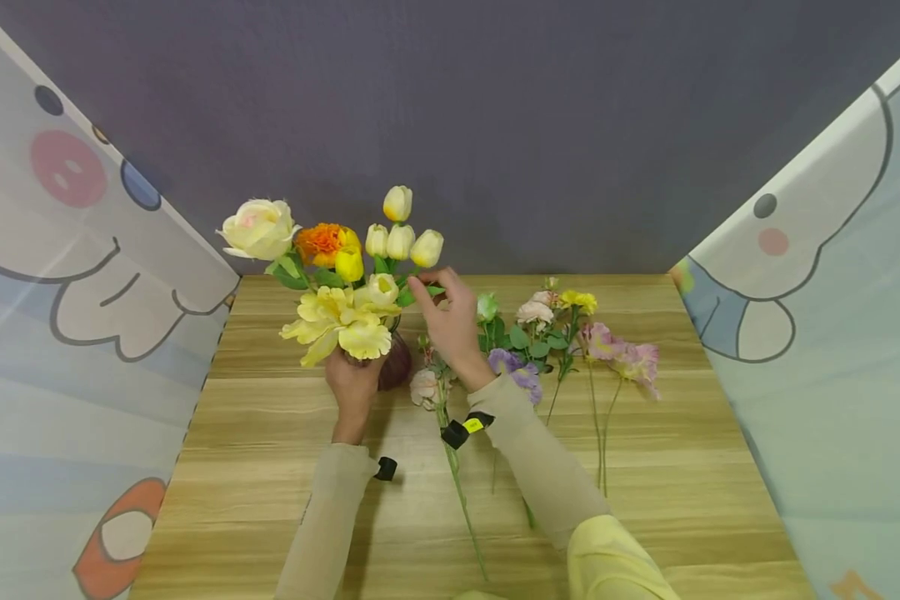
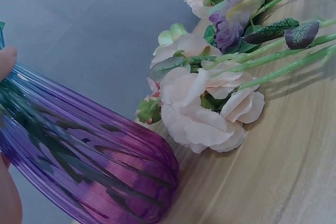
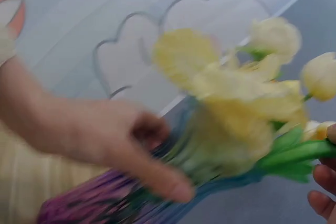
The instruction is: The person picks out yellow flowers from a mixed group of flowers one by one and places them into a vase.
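Observation:
A ribbed glass vase (image 2: 121, 156), purple below and blue towards its neck, holds a bunch of artificial flowers. My left hand (image 1: 354, 385) grips its upper part, thumb and fingers curved around the glass in the right wrist view. Over that hand spreads a large yellow flower (image 1: 341, 325). White tulips (image 1: 401, 242) rise at the bunch's right, with an orange flower (image 1: 319, 243) and a cream rose (image 1: 258, 229) to the left. At the tulips' side, my right hand (image 1: 453, 325) pinches a green leaf (image 3: 299, 153) between thumb and fingers.
Loose stems lie on the wooden table (image 1: 667, 500) right of the vase: a pale pink rose (image 1: 424, 389), a purple flower (image 1: 521, 377), a yellow flower (image 1: 577, 301) and pink blooms (image 1: 633, 360). A dark panel (image 1: 540, 125) stands behind, with cartoon-printed walls at both sides.

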`<action>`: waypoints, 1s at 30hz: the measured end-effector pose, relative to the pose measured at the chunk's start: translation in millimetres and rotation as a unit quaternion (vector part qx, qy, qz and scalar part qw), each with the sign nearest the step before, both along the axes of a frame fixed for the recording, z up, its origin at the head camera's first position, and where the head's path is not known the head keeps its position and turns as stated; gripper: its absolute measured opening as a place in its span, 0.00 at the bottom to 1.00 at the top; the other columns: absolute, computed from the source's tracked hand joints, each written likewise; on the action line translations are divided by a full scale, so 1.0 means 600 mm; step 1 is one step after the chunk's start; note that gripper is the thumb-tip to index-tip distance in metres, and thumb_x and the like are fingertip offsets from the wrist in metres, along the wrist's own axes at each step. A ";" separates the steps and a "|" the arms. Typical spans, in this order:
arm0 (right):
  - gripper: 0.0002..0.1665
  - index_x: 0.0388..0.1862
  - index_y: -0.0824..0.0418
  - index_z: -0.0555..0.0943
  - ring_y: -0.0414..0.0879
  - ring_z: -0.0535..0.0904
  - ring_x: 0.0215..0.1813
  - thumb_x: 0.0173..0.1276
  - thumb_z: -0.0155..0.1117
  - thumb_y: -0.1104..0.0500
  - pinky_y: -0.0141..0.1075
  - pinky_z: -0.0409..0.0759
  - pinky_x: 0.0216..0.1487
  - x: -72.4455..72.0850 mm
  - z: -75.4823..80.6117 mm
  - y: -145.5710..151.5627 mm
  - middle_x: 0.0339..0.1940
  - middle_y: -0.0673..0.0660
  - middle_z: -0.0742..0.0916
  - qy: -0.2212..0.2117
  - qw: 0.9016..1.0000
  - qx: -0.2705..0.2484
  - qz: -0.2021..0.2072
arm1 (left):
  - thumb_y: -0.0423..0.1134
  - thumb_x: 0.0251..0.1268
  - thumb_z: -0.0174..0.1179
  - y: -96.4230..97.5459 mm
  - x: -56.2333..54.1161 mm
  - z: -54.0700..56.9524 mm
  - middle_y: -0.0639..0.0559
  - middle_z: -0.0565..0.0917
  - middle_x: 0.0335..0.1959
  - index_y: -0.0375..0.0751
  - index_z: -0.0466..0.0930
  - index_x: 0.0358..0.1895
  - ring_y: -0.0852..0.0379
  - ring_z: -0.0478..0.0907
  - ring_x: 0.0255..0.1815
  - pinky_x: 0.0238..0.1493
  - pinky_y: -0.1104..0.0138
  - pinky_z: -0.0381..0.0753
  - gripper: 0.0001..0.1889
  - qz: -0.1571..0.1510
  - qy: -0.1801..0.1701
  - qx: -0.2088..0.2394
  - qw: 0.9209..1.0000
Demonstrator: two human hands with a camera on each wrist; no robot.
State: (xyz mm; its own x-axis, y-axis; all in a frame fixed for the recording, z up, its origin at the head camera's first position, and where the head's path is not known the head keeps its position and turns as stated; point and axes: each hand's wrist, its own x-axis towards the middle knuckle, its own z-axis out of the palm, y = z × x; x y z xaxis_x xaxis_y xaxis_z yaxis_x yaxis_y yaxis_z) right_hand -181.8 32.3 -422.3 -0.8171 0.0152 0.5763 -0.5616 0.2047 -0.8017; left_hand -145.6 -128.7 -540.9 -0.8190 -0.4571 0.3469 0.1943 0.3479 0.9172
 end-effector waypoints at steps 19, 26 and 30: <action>0.07 0.46 0.67 0.85 0.51 0.84 0.37 0.75 0.65 0.64 0.37 0.82 0.34 0.011 -0.050 -0.013 0.42 0.62 0.87 -0.031 0.997 0.066 0.017 | 0.37 0.49 0.78 0.000 0.000 0.000 0.35 0.84 0.57 0.31 0.78 0.63 0.37 0.78 0.63 0.70 0.43 0.71 0.34 -0.005 -0.008 0.014 1.000; 0.13 0.54 0.66 0.82 0.50 0.81 0.35 0.76 0.65 0.61 0.34 0.80 0.37 0.033 -0.065 -0.003 0.41 0.62 0.86 -0.094 0.993 0.037 0.053 | 0.36 0.51 0.78 0.000 0.000 -0.004 0.35 0.84 0.56 0.31 0.79 0.62 0.38 0.79 0.62 0.69 0.44 0.72 0.33 -0.015 -0.003 0.020 1.000; 0.13 0.53 0.66 0.83 0.49 0.80 0.37 0.76 0.66 0.60 0.33 0.79 0.38 0.043 -0.078 0.006 0.39 0.61 0.86 -0.103 0.993 0.031 0.051 | 0.35 0.50 0.79 0.001 0.000 -0.004 0.36 0.85 0.57 0.31 0.79 0.62 0.40 0.78 0.63 0.70 0.47 0.71 0.33 -0.012 -0.001 0.033 0.999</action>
